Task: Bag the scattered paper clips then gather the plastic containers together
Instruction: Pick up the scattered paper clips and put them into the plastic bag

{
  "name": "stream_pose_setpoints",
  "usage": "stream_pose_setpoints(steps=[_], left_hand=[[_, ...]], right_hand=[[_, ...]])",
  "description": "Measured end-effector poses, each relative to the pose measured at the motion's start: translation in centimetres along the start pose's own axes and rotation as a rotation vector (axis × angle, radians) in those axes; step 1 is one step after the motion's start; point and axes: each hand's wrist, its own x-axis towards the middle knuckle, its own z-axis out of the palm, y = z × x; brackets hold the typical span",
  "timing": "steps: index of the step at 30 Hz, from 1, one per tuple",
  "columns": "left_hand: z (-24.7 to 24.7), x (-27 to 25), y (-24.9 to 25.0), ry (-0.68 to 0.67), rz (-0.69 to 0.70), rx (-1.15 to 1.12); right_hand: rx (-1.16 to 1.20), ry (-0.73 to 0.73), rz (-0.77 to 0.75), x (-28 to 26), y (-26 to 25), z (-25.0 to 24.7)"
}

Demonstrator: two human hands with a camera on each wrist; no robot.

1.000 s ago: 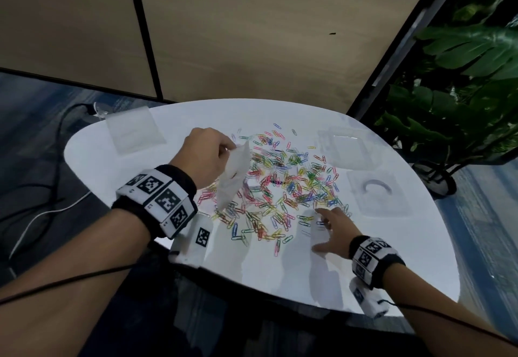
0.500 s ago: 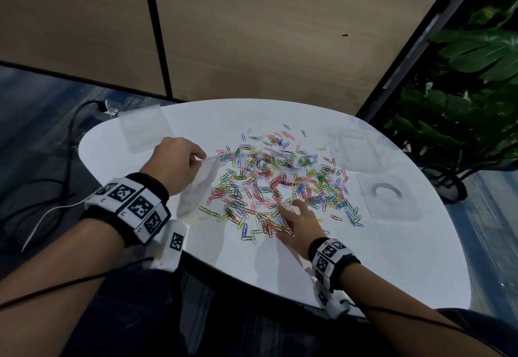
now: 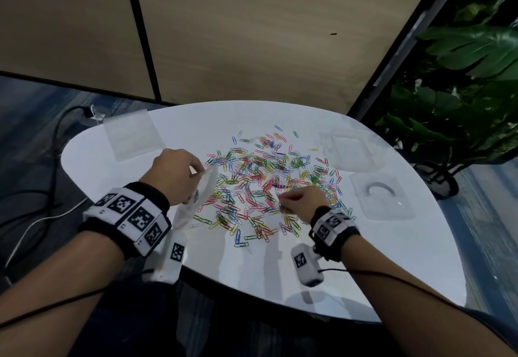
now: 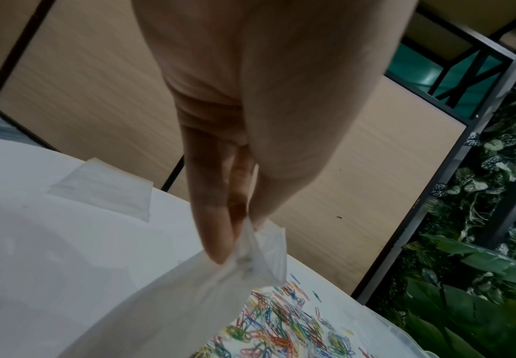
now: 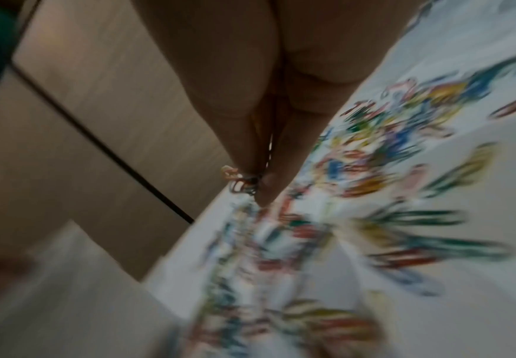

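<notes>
Coloured paper clips (image 3: 269, 182) lie scattered across the middle of the white table (image 3: 378, 258). My left hand (image 3: 179, 174) pinches the top edge of a clear plastic bag (image 3: 196, 199) at the pile's left side; the left wrist view shows fingers (image 4: 216, 232) on the bag (image 4: 189, 302) with clips (image 4: 284, 322) beyond. My right hand (image 3: 297, 201) is over the pile's near right part, fingers bunched, pinching a few clips (image 5: 238, 180). Two clear plastic containers (image 3: 350, 146) (image 3: 381, 196) sit at the right.
A flat clear bag or lid (image 3: 131, 135) lies at the table's far left. Potted plants (image 3: 459, 121) stand past the right edge. Cables (image 3: 53, 160) run on the floor at left. A beige wall panel (image 3: 252, 34) is behind.
My right hand went from flat on the table to the pile's near right part and closed its fingers on some clips. My left hand lowered the bag toward the table.
</notes>
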Motion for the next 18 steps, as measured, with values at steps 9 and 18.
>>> stream_pose_setpoints(steps=[9, 18], left_hand=[[0.3, -0.1, -0.5, -0.021, 0.055, -0.089], [-0.4, -1.2, 0.0, -0.036, 0.157, -0.023]], right_hand=[[0.695, -0.353, -0.031, -3.7, -10.5, 6.3], [0.232, -0.265, -0.142, -5.0, -10.5, 11.0]])
